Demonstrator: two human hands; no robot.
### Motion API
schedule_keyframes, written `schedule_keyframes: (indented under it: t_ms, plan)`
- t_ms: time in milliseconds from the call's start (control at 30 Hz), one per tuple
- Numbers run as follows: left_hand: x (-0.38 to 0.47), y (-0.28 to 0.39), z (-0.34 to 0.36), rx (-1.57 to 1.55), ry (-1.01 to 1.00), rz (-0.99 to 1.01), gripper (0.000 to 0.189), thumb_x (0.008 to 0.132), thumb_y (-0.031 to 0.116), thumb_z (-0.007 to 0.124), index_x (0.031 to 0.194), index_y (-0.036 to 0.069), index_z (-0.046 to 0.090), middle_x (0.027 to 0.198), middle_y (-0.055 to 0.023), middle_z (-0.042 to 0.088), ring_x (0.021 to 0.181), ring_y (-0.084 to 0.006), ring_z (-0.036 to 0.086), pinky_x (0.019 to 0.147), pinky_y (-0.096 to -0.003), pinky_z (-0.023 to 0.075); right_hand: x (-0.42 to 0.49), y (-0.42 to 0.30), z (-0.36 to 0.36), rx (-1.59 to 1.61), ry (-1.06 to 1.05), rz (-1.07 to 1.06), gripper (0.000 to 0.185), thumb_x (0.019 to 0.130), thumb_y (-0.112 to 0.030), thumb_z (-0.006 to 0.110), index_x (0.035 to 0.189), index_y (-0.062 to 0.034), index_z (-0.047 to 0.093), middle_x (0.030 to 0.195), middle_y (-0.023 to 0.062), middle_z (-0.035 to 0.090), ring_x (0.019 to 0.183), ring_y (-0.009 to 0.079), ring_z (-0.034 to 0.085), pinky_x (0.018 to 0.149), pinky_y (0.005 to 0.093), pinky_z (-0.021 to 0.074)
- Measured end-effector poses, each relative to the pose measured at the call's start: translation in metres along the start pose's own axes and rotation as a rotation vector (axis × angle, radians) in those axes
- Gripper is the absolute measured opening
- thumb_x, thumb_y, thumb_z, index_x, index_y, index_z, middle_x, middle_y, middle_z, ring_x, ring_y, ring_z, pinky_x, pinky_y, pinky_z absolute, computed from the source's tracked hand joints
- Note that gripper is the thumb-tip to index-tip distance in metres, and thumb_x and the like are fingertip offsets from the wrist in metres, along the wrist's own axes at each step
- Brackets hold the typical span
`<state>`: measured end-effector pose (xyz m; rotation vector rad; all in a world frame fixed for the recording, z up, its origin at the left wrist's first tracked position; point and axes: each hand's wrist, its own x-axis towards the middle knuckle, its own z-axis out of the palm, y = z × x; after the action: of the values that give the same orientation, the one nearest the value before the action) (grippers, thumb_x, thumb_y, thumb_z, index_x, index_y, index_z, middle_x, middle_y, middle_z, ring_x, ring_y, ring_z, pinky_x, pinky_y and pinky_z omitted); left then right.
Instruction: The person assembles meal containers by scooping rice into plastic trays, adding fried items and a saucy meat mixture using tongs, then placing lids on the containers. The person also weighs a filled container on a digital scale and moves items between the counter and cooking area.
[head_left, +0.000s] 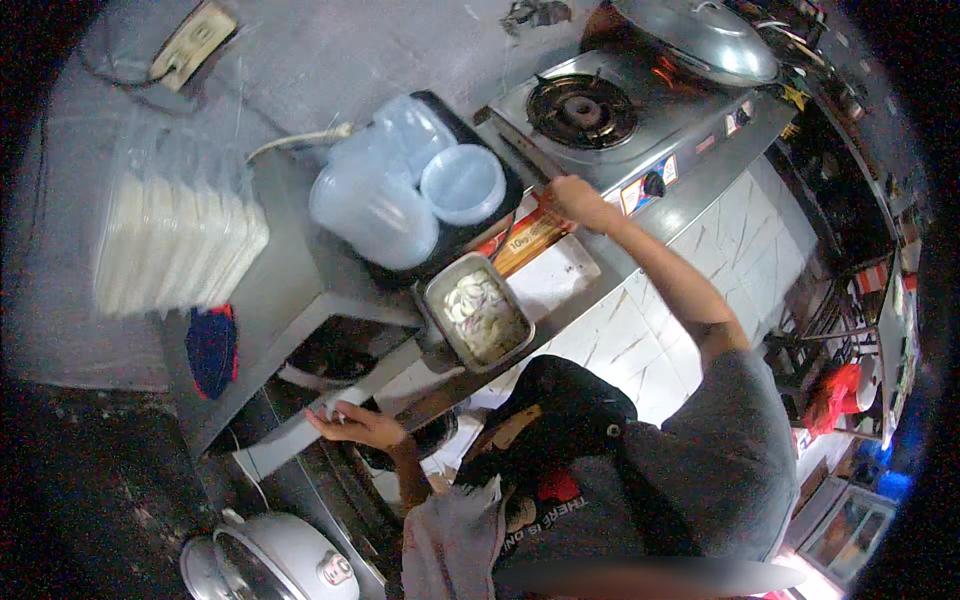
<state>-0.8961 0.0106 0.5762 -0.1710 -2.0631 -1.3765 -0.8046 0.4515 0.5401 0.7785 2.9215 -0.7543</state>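
Observation:
My right hand (576, 206) is closed around the near end of a long, dark, knife-like tool (525, 146). The tool lies along the left side of the steel gas stove (675, 142). Palm up and fingers apart, my left hand (356, 426) is over the counter's front edge, with no held object visible. Between my hands sits a rectangular metal pan (517, 341) of pale peeled pieces (476, 300), some purplish, perhaps garlic or shallots. Beside it are a white board (559, 277) with dark specks and a printed cardboard piece (529, 244).
Translucent plastic bowls (375, 202) stand beyond the pan. Clear plastic containers (180, 240) are stacked at left, near a dark blue, red-edged cloth item (211, 352). A power strip (196, 43), a stove burner (582, 111), a domed metal lid (705, 41) and a rice cooker (289, 559) surround the area.

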Motion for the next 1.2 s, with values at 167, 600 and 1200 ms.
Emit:
schedule_keyframes:
  t_ms: [167,600,1200]
  plan:
    - [-0.039,-0.027,0.026,-0.070,-0.034,0.019,0.063,0.087,0.015,0.064,0.138,0.008,0.028,0.127,-0.0142,0.034,0.100,-0.0247,0.042,0.085,-0.0358,0.0410,0.093,0.016,0.040,0.154,0.404,0.019,0.021,0.084,-0.019,0.057,0.082,-0.0002,0.067,0.082,0.0252,0.064,0.081,0.0384,0.064,0.072,0.0471,0.0512]
    - [-0.056,0.001,0.019,-0.100,-0.177,-0.071,0.056,0.082,-0.001,0.051,0.134,0.001,0.029,0.125,-0.0122,0.036,0.099,-0.0214,0.044,0.080,-0.0317,0.0435,0.173,0.013,0.041,-0.005,0.086,0.168,0.030,0.089,-0.022,0.046,0.103,-0.0035,0.064,0.108,0.0233,0.062,0.099,0.0335,0.063,0.083,0.0443,0.0520]
    - [-0.108,-0.051,0.051,0.149,-0.923,0.000,0.039,0.082,0.014,0.057,0.117,0.001,0.046,0.087,-0.0230,0.063,0.080,-0.0424,0.060,0.071,-0.0487,0.0465,-0.016,-0.056,-0.037,1.162,0.647,0.000,0.010,0.089,-0.015,0.057,0.096,-0.0128,0.050,0.071,-0.0009,0.055,0.054,0.0058,0.045,0.043,0.0218,0.0317]
